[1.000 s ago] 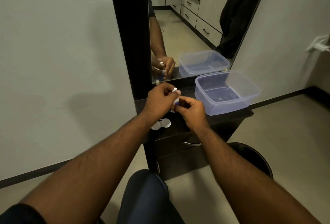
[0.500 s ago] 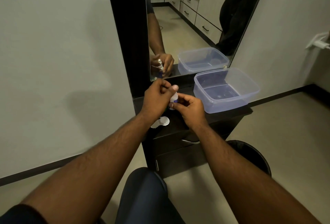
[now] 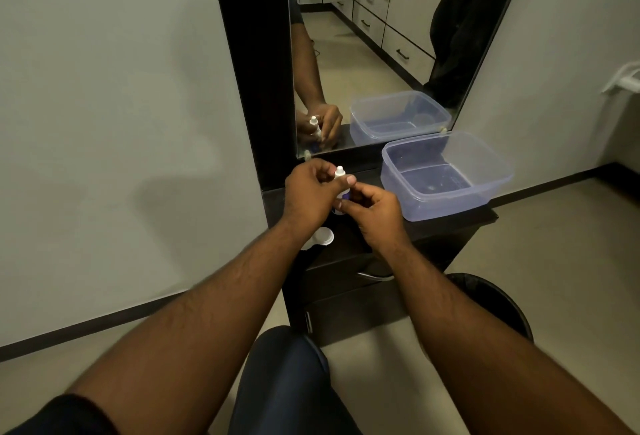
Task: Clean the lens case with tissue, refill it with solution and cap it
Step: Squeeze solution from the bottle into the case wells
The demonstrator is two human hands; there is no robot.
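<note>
A small solution bottle (image 3: 339, 172) with a white nozzle and a purple label stands upright between both hands above the dark cabinet top (image 3: 453, 225). My left hand (image 3: 310, 193) wraps its upper part, thumb lying across it just below the nozzle. My right hand (image 3: 375, 214) pinches the lower part from the right. The white lens case (image 3: 320, 238) lies on the cabinet top under my left wrist, partly hidden by it. I see no tissue.
A clear, empty plastic container (image 3: 450, 207) sits on the cabinet top to the right of my hands. A mirror (image 3: 363, 53) stands right behind. A black bin (image 3: 498, 299) is on the floor at the right, and my knee (image 3: 287, 382) is below.
The bottle stays between both hands. My left thumb, which covered the white nozzle half a second ago, has slid lower, so the nozzle shows again.
</note>
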